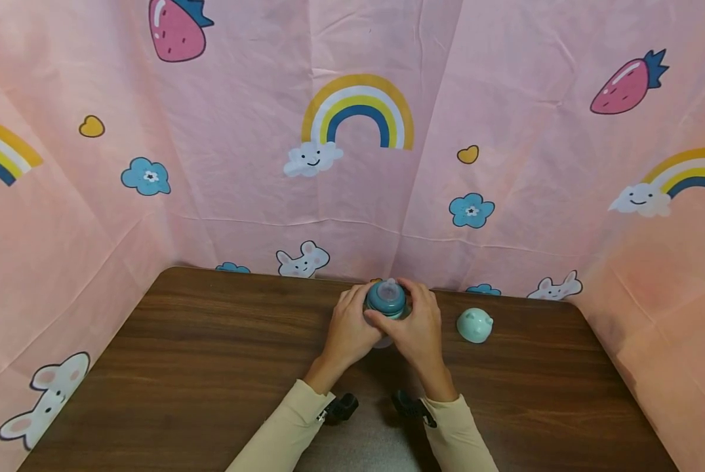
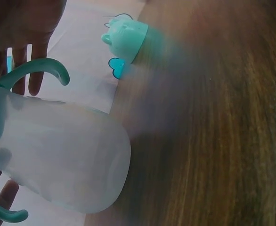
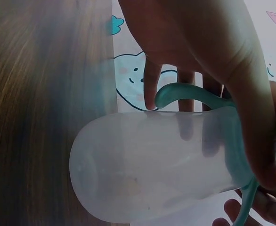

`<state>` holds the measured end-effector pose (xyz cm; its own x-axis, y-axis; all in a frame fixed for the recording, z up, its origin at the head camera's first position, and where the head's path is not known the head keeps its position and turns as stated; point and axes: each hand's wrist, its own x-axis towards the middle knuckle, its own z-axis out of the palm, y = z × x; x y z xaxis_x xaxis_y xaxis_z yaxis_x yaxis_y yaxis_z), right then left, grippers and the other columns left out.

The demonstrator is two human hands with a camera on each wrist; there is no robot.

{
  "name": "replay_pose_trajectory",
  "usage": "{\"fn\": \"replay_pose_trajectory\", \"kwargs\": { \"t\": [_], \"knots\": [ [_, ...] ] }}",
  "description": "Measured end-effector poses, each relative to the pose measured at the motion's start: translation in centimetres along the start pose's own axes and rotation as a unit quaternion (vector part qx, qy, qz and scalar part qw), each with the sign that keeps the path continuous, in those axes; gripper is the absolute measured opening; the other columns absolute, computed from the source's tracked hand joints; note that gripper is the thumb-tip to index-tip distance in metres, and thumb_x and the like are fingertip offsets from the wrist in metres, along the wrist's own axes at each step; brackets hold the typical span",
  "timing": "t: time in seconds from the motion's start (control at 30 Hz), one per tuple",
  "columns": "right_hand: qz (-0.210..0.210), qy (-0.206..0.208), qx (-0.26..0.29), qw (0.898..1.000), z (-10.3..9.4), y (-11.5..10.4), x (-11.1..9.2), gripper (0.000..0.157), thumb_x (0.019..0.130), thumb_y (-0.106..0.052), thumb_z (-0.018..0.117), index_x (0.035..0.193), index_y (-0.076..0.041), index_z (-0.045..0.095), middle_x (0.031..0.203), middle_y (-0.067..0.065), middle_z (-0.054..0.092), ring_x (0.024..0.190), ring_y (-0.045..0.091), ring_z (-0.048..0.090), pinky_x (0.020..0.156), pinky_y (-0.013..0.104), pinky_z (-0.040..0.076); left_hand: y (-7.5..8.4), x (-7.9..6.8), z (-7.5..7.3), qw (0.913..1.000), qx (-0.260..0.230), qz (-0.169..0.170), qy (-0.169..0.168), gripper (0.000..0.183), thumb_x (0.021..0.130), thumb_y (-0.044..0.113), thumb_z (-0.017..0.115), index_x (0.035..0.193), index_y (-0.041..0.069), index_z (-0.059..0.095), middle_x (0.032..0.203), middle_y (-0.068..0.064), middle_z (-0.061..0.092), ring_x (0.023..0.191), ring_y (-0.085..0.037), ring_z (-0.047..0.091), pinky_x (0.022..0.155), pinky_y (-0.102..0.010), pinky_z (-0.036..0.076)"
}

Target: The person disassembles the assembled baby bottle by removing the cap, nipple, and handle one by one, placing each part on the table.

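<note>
Both hands grip a baby bottle (image 1: 386, 298) around its top at the middle of the table's far part. My left hand (image 1: 352, 324) wraps it from the left, and my right hand (image 1: 418, 328) from the right, with its thumb across the front of the teal collar. A clear teat points up from the collar. Both wrist views show the bottle's frosted, rounded body (image 2: 67, 155) and two curved green handles (image 3: 190, 93). To the right of the right hand lies a mint-green domed cap (image 1: 475, 326) with small ears.
The dark wooden table (image 1: 210, 367) reaches back to a pink cloth backdrop (image 1: 240, 118) printed with rainbows, strawberries and mice. The cloth also rises at the left and right sides. Black camera mounts sit on both wrists below the cuffs.
</note>
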<state>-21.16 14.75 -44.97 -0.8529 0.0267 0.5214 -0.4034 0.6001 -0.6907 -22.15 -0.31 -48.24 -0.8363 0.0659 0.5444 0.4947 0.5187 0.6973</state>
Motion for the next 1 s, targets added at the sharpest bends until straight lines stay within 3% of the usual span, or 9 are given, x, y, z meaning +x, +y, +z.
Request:
{"fn": "replay_pose_trajectory", "kwargs": {
  "t": [0.2,0.63,1.0],
  "knots": [
    [0.012,0.001,-0.009,1.000,0.07,-0.22,0.03,0.079,0.071,-0.038,0.105,0.133,-0.002,0.072,0.121,0.015,0.071,0.111,0.037,0.062,0.094,0.056,0.050,0.19,0.12,0.04,0.9999,0.010,-0.009,0.001,0.064,0.084,0.017,0.092,0.140,-0.001,0.068,0.132,-0.016,0.072,0.122,-0.040,0.064,0.105,-0.062,0.053],
    [-0.015,0.008,-0.007,1.000,0.09,-0.17,0.05,0.069,0.076,-0.035,0.103,0.128,0.000,0.075,0.112,0.015,0.071,0.104,0.036,0.063,0.090,0.055,0.052,0.10,0.16,0.02,0.9999,0.006,0.006,0.011,0.061,0.082,0.012,0.094,0.136,-0.005,0.069,0.128,-0.019,0.073,0.117,-0.039,0.067,0.103,-0.059,0.056],
    [-0.011,0.010,-0.009,1.000,0.05,-0.16,0.03,0.069,0.075,-0.035,0.103,0.128,0.000,0.075,0.112,0.015,0.071,0.103,0.036,0.063,0.090,0.055,0.053,0.12,0.07,-0.03,1.0000,0.007,0.005,0.003,0.064,0.082,0.013,0.094,0.138,-0.004,0.068,0.129,-0.018,0.073,0.114,-0.037,0.067,0.101,-0.057,0.058]
  ]
}}
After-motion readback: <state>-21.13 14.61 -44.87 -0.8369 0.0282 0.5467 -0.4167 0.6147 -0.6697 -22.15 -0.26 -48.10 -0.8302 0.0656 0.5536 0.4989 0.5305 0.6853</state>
